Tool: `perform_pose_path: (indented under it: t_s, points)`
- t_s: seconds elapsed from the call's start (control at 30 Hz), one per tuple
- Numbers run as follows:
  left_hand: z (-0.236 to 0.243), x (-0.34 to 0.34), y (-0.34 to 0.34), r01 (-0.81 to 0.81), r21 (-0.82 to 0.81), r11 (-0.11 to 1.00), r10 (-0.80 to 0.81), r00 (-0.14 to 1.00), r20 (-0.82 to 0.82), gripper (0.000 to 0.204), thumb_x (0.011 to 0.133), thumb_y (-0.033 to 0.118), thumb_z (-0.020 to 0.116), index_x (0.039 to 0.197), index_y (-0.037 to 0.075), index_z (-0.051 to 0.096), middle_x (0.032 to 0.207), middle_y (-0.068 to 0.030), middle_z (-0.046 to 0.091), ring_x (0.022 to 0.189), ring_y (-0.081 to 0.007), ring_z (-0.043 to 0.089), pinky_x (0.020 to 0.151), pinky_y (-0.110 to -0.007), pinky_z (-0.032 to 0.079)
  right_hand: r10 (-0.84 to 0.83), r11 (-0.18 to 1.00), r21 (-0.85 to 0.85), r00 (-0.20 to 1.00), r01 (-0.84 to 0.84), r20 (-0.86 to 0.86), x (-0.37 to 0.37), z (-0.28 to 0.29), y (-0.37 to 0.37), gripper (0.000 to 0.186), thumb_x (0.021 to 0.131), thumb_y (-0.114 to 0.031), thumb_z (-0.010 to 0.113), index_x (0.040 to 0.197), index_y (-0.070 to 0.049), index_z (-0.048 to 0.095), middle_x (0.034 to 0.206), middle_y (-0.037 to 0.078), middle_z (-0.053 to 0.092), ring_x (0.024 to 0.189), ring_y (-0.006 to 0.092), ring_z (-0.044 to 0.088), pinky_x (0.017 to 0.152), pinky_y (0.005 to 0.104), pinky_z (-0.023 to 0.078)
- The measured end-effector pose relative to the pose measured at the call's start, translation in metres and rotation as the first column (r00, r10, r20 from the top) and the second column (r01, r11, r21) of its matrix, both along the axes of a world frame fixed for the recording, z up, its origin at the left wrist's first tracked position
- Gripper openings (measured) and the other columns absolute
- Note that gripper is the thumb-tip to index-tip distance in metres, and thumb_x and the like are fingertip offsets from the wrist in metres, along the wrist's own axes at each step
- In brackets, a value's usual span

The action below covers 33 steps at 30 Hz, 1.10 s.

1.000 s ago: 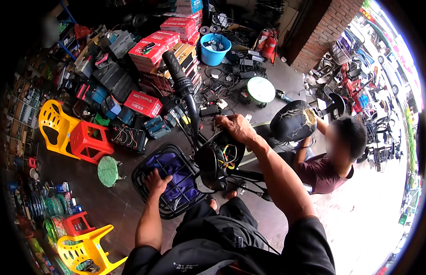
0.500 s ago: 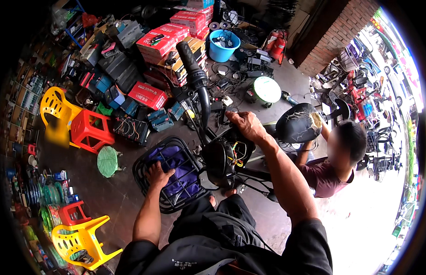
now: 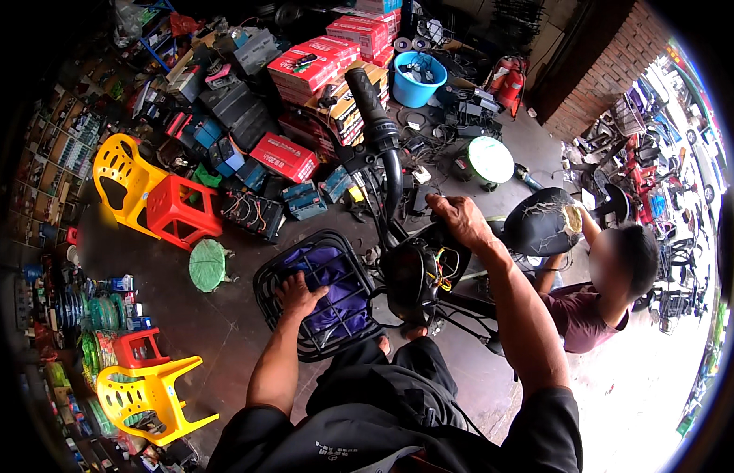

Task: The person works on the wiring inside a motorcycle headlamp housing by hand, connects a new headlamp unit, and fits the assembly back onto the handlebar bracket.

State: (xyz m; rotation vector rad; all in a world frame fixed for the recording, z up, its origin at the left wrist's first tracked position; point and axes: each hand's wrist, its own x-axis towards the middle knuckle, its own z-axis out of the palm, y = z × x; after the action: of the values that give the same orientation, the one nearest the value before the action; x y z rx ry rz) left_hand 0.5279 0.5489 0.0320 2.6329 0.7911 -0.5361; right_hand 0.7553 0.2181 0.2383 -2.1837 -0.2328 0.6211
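An electric bike's black front housing (image 3: 408, 272) stands in front of me, with coloured wires (image 3: 443, 268) showing from its opening. My right hand (image 3: 464, 221) lies over the far edge of the housing, its fingers curled down; what they grip is hidden. On the left is a black wire basket (image 3: 355, 311) with a purple bag (image 3: 326, 268) inside. My left hand (image 3: 298, 297) rests on the basket's bars, fingers spread. The handlebar's black grip (image 3: 366, 93) points away from me. To the right, a co-worker (image 3: 592, 311) crouches by the bike's torn black saddle (image 3: 538, 221), one hand near it.
Red cartons (image 3: 311, 65) and several batteries (image 3: 304, 202) are stacked beyond the basket. A blue bucket (image 3: 420, 79) and a round stool (image 3: 491, 160) stand farther right. To the left are yellow chairs (image 3: 150, 398), a red stool (image 3: 181, 211) and a green-covered stool (image 3: 208, 266).
The whole scene has shifted to the right in the picture as my view turned. Both hands keep their places on the bike, and the co-worker stays by the saddle.
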Motion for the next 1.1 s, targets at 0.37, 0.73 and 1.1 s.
perform_pose_path:
  t_s: [0.37, 0.73, 1.1]
  points:
    - [0.007, 0.001, -0.003, -0.017, -0.022, 1.000, 0.017, 1.000, -0.006, 0.098, 0.075, 0.066, 0.066, 0.145, 0.006, 0.033, 0.145, -0.0205, 0.036, 0.139, -0.0384, 0.026, 0.112, -0.065, 0.005, -0.011, 0.996, 0.087, 0.997, 0.004, 0.079, -0.002, -0.006, 0.001, 0.063, 0.091, -0.055, 0.052, 0.088, 0.007, 0.065, 0.073, 0.021, 0.063, 0.070, 0.0283, 0.061, 0.072, 0.0402, 0.047]
    - [0.011, 0.004, -0.005, -0.014, -0.011, 1.000, 0.014, 0.999, -0.029, 0.097, 0.075, 0.065, 0.066, 0.145, 0.006, 0.033, 0.144, -0.0212, 0.037, 0.138, -0.0393, 0.026, 0.112, -0.064, 0.007, -0.023, 0.998, 0.061, 0.999, 0.020, 0.048, -0.001, -0.009, -0.001, 0.066, 0.089, -0.058, 0.053, 0.089, 0.007, 0.066, 0.073, 0.019, 0.063, 0.070, 0.0243, 0.060, 0.072, 0.0374, 0.047]
    - [0.004, 0.003, -0.003, 0.003, 0.028, 1.000, -0.003, 1.000, -0.024, 0.098, 0.076, 0.067, 0.065, 0.145, 0.005, 0.032, 0.143, -0.0204, 0.039, 0.136, -0.0388, 0.031, 0.110, -0.063, 0.011, 0.013, 0.998, 0.065, 0.999, -0.015, 0.032, 0.000, -0.004, 0.001, 0.068, 0.088, -0.059, 0.052, 0.088, 0.008, 0.065, 0.075, 0.013, 0.062, 0.073, 0.0177, 0.057, 0.073, 0.0330, 0.046]
